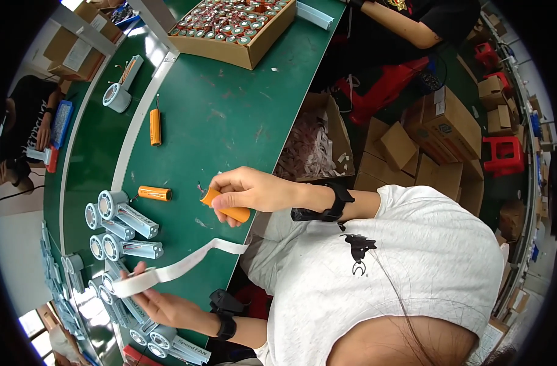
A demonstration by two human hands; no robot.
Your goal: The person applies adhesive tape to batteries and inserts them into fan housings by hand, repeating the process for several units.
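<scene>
The right hand grasps an orange cell above the green desk. At its 7 o'clock, the left hand pinches a white tape roll, strip trailing toward 2 o'clock. Another cell lies at 9 o'clock.

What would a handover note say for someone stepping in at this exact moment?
Left hand: holds a roll of white tape, its loose strip trailing toward the table edge.
Right hand: grips an orange battery above the green table.
Nearby: two more orange batteries lie loose; grey handheld fans are lined up at left.
Done: tape pulled out.
Left: no tape on the held battery yet.
</scene>
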